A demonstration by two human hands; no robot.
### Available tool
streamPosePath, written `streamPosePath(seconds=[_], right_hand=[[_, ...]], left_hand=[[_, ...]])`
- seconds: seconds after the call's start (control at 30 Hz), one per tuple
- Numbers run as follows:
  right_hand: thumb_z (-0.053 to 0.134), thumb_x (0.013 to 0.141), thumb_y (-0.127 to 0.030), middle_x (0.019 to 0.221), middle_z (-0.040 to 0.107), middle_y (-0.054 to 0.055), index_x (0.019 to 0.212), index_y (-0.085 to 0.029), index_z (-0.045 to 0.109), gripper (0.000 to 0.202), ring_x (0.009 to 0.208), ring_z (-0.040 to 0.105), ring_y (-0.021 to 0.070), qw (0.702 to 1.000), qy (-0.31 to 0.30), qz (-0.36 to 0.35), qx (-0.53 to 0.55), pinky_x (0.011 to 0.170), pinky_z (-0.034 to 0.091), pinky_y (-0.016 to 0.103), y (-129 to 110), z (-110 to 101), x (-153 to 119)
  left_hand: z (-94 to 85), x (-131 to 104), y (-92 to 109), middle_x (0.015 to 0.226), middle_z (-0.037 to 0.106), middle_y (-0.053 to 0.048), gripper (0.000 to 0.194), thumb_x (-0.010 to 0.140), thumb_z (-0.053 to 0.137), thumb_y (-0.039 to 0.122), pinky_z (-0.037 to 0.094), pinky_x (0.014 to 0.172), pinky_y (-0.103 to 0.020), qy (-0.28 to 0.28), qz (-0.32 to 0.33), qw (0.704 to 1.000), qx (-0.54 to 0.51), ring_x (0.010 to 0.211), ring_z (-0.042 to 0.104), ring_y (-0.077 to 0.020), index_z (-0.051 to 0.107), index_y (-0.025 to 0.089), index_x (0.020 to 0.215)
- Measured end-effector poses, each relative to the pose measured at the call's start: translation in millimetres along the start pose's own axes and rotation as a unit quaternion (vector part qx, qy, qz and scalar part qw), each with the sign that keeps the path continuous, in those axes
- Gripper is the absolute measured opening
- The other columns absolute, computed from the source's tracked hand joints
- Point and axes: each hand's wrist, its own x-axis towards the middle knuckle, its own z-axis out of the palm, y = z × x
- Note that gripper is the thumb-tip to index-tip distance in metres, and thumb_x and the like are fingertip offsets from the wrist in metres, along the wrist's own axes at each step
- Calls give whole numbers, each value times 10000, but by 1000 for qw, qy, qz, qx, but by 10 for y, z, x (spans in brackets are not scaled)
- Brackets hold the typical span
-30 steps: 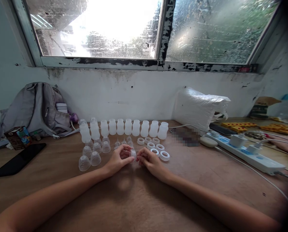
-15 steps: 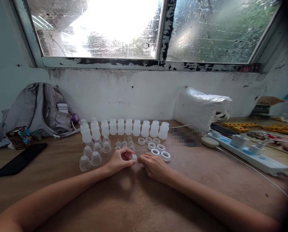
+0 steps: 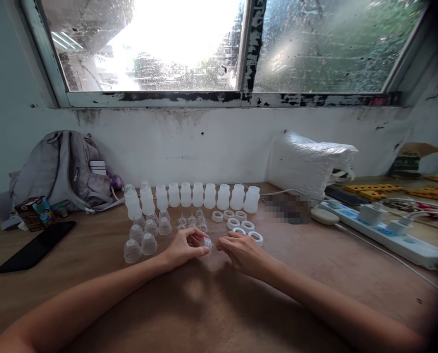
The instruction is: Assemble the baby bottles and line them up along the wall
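My left hand (image 3: 185, 250) grips a white ring (image 3: 207, 243) by its edge. Just right of it, my right hand (image 3: 241, 251) is pinched around something small and clear, probably the tip of a teat, too small to make out well. Behind my hands stand several clear teats (image 3: 191, 220). More white rings (image 3: 247, 226) lie behind my right hand. To the left, several clear domed caps (image 3: 133, 251) rest open side down. A row of frosted bottles (image 3: 198, 195) stands at the back, the two leftmost topped with clear caps.
A grey backpack (image 3: 62, 169), a small box (image 3: 35, 213) and a black phone (image 3: 37, 246) are at the left. At the right lie a white plastic bag (image 3: 303, 162), a round pale object (image 3: 325, 216) and a power strip (image 3: 406, 240). Another person's hand shows at the far right edge.
My right hand has drawn slightly away from the ring, widening the gap between my hands. The whole view has shifted a little.
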Motion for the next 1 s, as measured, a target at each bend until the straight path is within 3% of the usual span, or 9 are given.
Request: streamPosePath(seconds=[0.33,0.5,0.77,1.0], right_hand=[[401,748,-72,702,627,54,794,-186,592,227,668,521,178,999,18,27,23,580,340,255,-11,-102,-3],[369,831,-155,665,595,29,792,-176,559,196,626,510,146,993,18,32,116,571,346,236,16,-72,-20],[370,881,-382,567,522,-18,652,-173,469,326,518,460,98,944,-18,76,321,505,339,209,-19,-47,-39],[413,847,-452,562,506,-18,694,-168,503,335,469,431,78,900,-29,78,428,434,329,187,63,-129,-13]], left_hand=[[7,-37,-52,678,517,21,291,644,673,250,423,603,-212,27,39,998,-42,640,509,-98,569,145,894],[24,-47,-43,717,513,10,319,666,665,274,445,636,-226,-2,49,998,-44,688,515,-110,559,153,942],[80,-104,50,845,537,-29,303,724,606,246,475,744,-263,-38,69,996,-38,810,538,-132,527,162,1004],[-15,-67,327,885,512,-38,327,610,657,201,514,725,-266,-26,176,974,137,762,553,-137,562,170,921]])
